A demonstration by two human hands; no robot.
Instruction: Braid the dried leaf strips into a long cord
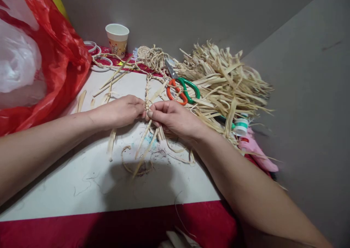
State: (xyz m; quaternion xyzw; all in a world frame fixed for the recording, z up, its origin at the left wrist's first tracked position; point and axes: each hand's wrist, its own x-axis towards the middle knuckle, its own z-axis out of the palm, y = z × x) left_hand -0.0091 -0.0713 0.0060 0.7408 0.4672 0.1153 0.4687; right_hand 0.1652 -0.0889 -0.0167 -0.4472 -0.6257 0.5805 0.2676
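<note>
Braided straw cord [147,91] between both hands, left hand [127,111] and right hand [171,117] pinching its lower end.

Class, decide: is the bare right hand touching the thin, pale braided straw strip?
Touching. The head view shows the bare right hand pinching the lower part of the thin, pale braided straw strip between thumb and finger.
</note>
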